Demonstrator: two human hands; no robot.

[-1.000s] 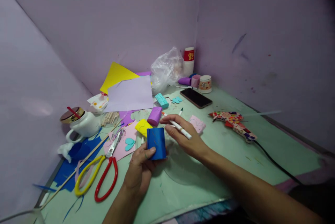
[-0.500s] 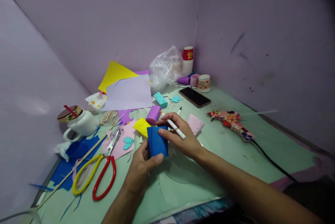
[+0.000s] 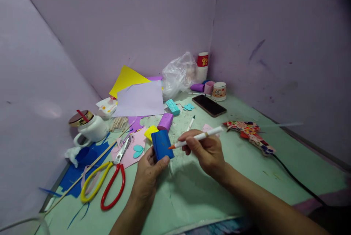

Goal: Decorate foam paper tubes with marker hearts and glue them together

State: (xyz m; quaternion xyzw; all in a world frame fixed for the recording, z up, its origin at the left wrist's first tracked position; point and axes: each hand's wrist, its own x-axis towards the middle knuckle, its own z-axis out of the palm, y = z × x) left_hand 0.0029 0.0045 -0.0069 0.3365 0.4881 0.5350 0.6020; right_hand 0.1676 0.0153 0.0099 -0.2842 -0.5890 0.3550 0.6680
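My left hand (image 3: 149, 176) is closed around a blue rolled paper piece (image 3: 161, 144), held upright just above the green table (image 3: 241, 165). My right hand (image 3: 205, 150) grips a white marker pen (image 3: 197, 137) in a writing hold. Its orange tip points left and touches or nearly touches the blue piece's right edge. Just behind the blue piece lie a yellow folded piece (image 3: 150, 131) and a purple rolled piece (image 3: 165, 122).
Scissors with one yellow and one red handle (image 3: 102, 185) lie at the left beside a long wooden stick (image 3: 90, 171). A white lidded mug (image 3: 89, 129), paper sheets (image 3: 139, 99), a plastic bag (image 3: 178, 74), cups (image 3: 202, 67), a phone (image 3: 209, 105) and a patterned glue gun (image 3: 251, 134) with its cable surround the hands.
My right hand turned the marker from lying across its fingers into a writing grip, tip now pointing at the blue piece. My left hand kept hold of the blue piece.
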